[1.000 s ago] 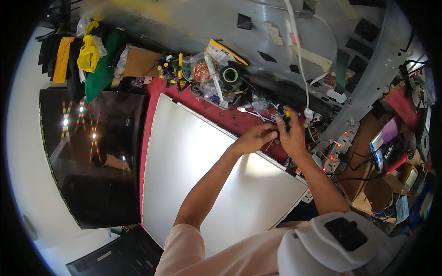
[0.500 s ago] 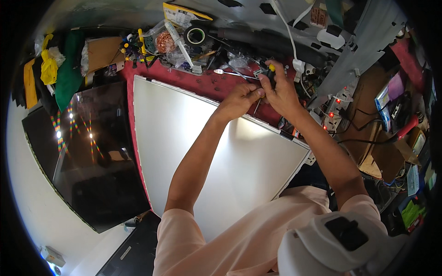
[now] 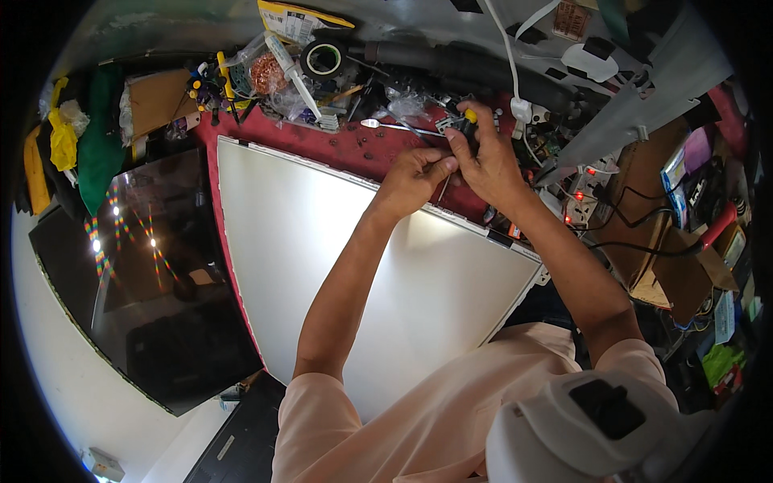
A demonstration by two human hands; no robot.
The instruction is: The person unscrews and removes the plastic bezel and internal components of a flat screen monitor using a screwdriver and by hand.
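A large white panel point(image 3: 322, 266), probably a screen's backlight sheet, lies flat before me with a thin frame along its far edge. Over that edge my right hand point(image 3: 493, 165) is wrapped round a screwdriver point(image 3: 470, 117) with a yellow and black handle. A thin shaft slants down below the fingers towards the panel's rim; its tip is hard to make out. My left hand point(image 3: 407, 185) is closed beside it, thumb and fingers pinched together close to the shaft. Whatever lies in that pinch is hidden.
A dark glossy screen point(image 3: 161, 282) leans at the left. Along the back of the red mat point(image 3: 322, 145) lie a tape roll point(image 3: 323, 59), a white brush point(image 3: 294, 76), copper wire point(image 3: 267, 74) and a cotton-tipped stick point(image 3: 370, 124). Power strips point(image 3: 581, 197), cables and cardboard crowd the right.
The whole view has shifted slightly, with the bench items now a little further left. Both hands keep nearly the same pose around the screwdriver.
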